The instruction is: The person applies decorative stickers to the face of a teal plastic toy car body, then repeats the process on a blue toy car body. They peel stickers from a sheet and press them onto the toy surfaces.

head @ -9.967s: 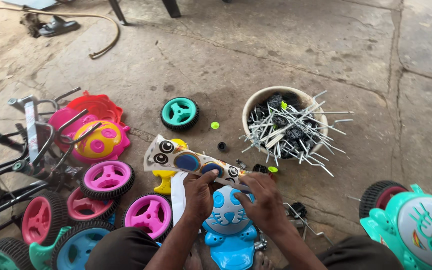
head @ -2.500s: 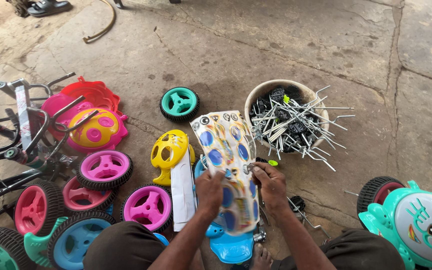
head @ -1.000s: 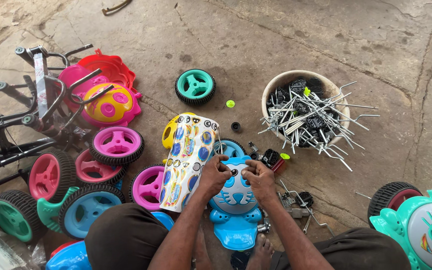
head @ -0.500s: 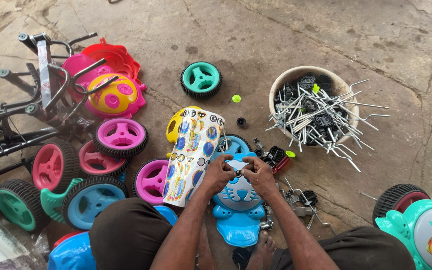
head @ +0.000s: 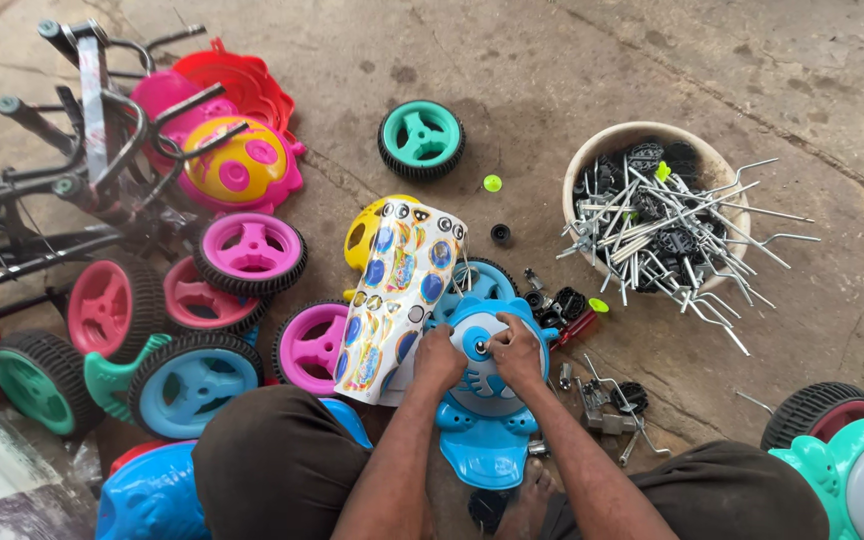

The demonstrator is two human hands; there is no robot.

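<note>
In the head view, a blue cat-faced toy panel point(head: 487, 400) is seen low at centre on the concrete floor point(head: 572, 60). Both hands are pressed on its face: the left hand point(head: 439, 357) curled beside a sticker sheet point(head: 400, 290), the right hand point(head: 514, 350) with fingertips pinched on an eye sticker. A bowl of metal rods point(head: 652, 205) is seen at upper right.

— What lay on the concrete floor point(head: 572, 60) at the left?

— Pink wheels point(head: 250, 250), a blue wheel point(head: 195, 383), and stacked red and yellow toy faces point(head: 237, 165) beside black metal frames point(head: 82, 150).

— And farther off?

— A teal wheel point(head: 421, 139) stood alone; a round tub point(head: 592, 165) held bent metal rods point(head: 667, 235).
</note>
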